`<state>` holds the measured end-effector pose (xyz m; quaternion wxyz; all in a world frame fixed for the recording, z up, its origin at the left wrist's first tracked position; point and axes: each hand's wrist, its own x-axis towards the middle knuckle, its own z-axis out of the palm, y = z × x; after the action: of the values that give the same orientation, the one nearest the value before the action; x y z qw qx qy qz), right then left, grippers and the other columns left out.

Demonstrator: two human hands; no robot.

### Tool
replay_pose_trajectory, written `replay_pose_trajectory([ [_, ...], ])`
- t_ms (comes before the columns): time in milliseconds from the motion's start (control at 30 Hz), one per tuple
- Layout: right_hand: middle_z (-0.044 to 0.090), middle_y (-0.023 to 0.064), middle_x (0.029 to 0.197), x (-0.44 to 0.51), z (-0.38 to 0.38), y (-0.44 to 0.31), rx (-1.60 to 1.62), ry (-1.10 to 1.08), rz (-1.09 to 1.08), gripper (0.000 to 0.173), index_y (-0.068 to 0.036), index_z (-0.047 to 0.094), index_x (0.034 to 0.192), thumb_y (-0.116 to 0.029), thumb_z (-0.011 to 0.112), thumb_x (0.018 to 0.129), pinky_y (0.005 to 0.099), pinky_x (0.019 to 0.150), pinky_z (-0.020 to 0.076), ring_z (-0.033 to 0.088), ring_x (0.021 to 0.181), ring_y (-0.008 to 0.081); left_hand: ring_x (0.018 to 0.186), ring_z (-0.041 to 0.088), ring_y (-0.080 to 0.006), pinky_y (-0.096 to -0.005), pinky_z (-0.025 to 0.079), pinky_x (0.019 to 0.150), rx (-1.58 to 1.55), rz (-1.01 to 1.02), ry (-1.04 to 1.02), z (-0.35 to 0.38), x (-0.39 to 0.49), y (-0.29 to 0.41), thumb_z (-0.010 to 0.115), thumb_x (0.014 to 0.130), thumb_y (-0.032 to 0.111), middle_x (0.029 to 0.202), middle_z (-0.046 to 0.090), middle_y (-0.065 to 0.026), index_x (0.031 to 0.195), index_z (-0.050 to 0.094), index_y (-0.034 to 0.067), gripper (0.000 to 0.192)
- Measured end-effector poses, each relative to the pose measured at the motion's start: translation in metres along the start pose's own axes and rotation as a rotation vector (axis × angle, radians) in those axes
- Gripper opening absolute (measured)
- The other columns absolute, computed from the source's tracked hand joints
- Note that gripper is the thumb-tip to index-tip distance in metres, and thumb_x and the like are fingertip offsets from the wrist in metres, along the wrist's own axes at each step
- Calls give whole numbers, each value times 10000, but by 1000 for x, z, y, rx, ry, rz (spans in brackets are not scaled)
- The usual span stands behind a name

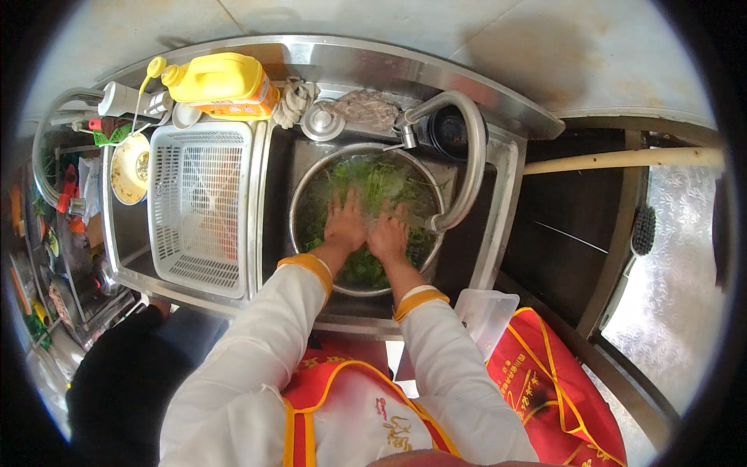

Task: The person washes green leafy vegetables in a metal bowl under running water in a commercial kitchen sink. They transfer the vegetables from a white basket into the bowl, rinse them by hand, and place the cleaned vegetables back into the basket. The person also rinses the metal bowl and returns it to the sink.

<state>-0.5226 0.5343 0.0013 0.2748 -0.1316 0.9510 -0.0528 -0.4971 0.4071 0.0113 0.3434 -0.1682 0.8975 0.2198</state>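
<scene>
Both my hands are in a round metal basin (293, 204) of water with leafy green vegetables (373, 175). My left hand (345, 225) presses palm down on the greens, its fingers spread and partly under the water. Close beside it, nearly touching at the wrist, my right hand (389, 234) lies in the same way with its fingers apart. Neither appears closed around a bunch, though the fingertips are blurred by water. The basin stands in a stainless steel sink. A curved metal faucet (477, 157) arches over its right side, its spout end at the rim.
A white plastic basket (251, 233) fills much of the left sink, beside a stained bowl (129, 169). Behind stand a yellow jug (222, 79), rags (367, 108), a metal lid (323, 122) and a black bowl (449, 137). A person in black (122, 373) is at lower left. A red apron (548, 379) hangs right.
</scene>
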Motion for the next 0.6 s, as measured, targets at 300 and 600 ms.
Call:
replay_pose_trajectory([
  [300,239,210,1672,-9,-56,55,811,-301,552,804,-86,267,1625,-515,554,1009,576,1143,366,303,1499,421,1466,372,-412,-465,355,1190,-458,-238,327,-8,-20,-34,673,924,531,1622,318,-254,1536,379,-30,881],
  [600,366,295,1576,-30,-37,31,1118,-270,573,1105,94,290,1553,-643,726,855,494,1144,371,400,1452,380,1213,612,-312,-392,480,1014,-1072,-339,-186,-24,-25,-31,869,777,504,1354,617,-236,1420,501,-134,978],
])
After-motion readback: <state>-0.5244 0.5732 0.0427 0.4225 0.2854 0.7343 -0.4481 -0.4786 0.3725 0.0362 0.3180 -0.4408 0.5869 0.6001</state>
